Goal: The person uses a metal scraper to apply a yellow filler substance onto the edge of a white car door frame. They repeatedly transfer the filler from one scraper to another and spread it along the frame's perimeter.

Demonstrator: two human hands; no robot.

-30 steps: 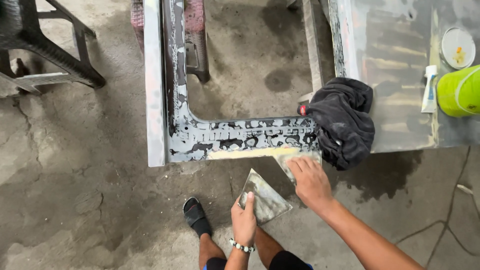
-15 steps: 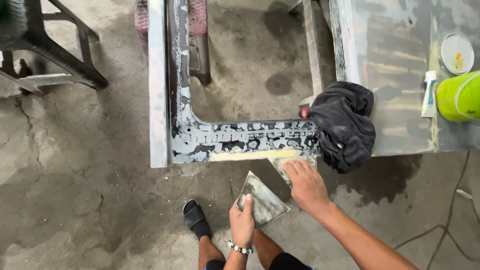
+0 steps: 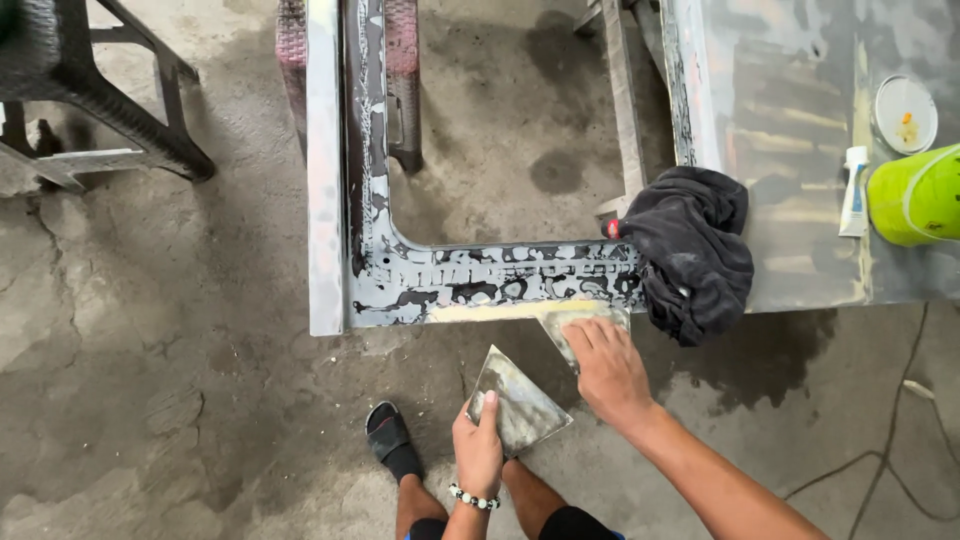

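A sanded grey metal panel (image 3: 480, 280) with dark patches lies in an L shape on supports. Along its near edge runs a strip of pale yellowish filler (image 3: 490, 311). My right hand (image 3: 608, 370) presses a flat spreader blade (image 3: 585, 318) against that edge, just left of a black cloth (image 3: 695, 250). My left hand (image 3: 478, 445) holds a square metal mixing plate (image 3: 518, 400) smeared with grey filler, tilted, below the panel. A beaded bracelet is on my left wrist.
A second grey panel (image 3: 790, 150) at right carries a green can (image 3: 918, 195), a round lid (image 3: 904, 113) and a small white tube (image 3: 853, 190). A dark stool (image 3: 90, 90) stands at top left. My sandalled foot (image 3: 388, 435) rests on cracked, stained concrete.
My right hand with the spreader has slid slightly left along the panel's near edge. The left hand keeps the plate in about the same place.
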